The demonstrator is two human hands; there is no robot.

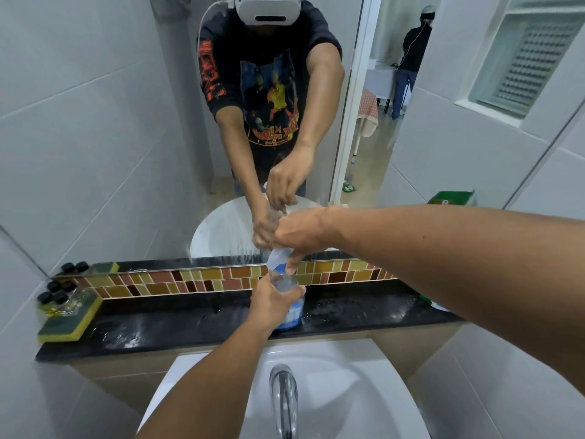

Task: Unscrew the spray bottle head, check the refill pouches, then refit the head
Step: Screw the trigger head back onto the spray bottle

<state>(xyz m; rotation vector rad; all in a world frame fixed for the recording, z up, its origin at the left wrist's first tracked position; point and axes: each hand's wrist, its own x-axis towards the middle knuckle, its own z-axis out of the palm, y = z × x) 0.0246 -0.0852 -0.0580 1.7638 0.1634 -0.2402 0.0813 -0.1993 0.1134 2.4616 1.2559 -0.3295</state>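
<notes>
A clear spray bottle (292, 315) with a blue label stands on the black ledge (190, 321) behind the sink. My left hand (272, 299) is wrapped around the bottle's body. My right hand (300, 232) grips the spray head (280, 259), white and blue, at the bottle's neck, thumb pointing down. Whether the head is screwed on or loose is hidden by my fingers. A green refill pouch (424, 299) peeks out behind my right forearm; its reflection (451, 198) shows in the mirror.
A yellow-green sponge (68, 321) carrying small black-capped bottles (55, 296) sits at the ledge's left end. The white sink (348, 391) and chrome tap (283, 403) lie below. The mirror (126, 153) above the mosaic tile strip (196, 280) reflects me and another person in a doorway.
</notes>
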